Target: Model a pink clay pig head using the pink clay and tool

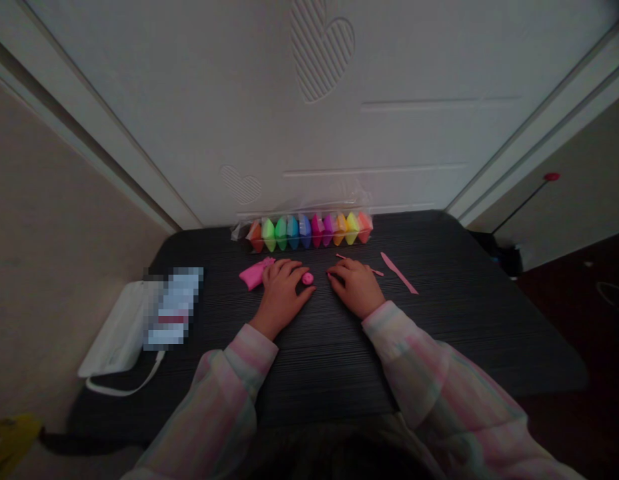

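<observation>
My left hand (284,288) rests on the dark table with fingers spread. Between its thumb and forefinger sits a small pink clay ball (308,278) with tiny marks on it. Partly behind that hand's fingers lies a pink clay packet (252,275). My right hand (358,288) is curled, its thumb and forefinger together at a tiny pink bit (329,275) too small to make out well. A thin pink modelling stick (377,272) passes behind the right hand, its middle hidden. To the right lies a pink plastic knife (398,272).
A clear bag of colourful clay packets (304,232) lies along the table's back edge, against a white panel (414,133). At left, a phone with a blurred screen (174,310) leans on a white block (117,330), with a white cable (124,392) attached. The table's edge (539,333) curves at right.
</observation>
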Demonstrator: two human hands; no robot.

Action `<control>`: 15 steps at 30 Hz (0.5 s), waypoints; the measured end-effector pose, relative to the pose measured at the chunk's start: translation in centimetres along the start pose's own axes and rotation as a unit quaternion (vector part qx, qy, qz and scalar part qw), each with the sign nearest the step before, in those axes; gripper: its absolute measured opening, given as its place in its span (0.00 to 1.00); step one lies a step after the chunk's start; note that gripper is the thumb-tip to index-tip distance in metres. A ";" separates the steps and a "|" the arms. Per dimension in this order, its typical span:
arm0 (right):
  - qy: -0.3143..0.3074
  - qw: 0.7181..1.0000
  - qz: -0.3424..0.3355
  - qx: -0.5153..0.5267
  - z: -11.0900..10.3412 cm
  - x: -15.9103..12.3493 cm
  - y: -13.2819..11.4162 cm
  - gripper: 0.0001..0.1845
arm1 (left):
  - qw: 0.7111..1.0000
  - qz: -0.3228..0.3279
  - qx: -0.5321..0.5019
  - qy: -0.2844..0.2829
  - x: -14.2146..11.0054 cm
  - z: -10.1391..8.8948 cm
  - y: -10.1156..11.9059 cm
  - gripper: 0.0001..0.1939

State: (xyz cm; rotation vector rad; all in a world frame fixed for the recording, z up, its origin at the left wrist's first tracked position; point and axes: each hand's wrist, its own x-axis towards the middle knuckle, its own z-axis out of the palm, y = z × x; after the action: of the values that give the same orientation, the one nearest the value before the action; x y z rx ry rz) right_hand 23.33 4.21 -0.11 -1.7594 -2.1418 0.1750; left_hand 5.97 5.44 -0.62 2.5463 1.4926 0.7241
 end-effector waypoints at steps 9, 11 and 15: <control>0.000 1.000 -0.002 -0.007 0.0 0.0 0.0 0.13 | 1.000 -0.002 0.004 0.000 -0.1 -0.1 0.1 0.18; -0.001 1.000 -0.002 -0.008 0.0 0.0 0.0 0.13 | 1.000 -0.004 0.004 -0.002 -0.1 -0.1 0.1 0.18; -0.003 1.000 -0.001 -0.003 -0.1 0.0 -0.1 0.14 | 1.000 -0.006 0.002 -0.009 -0.1 -0.2 0.1 0.20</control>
State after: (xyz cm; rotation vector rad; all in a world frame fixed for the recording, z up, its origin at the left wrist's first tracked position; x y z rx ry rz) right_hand 23.30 4.21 -0.02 -1.7633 -2.1501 0.1748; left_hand 5.96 5.29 -0.47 2.5373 1.5030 0.6951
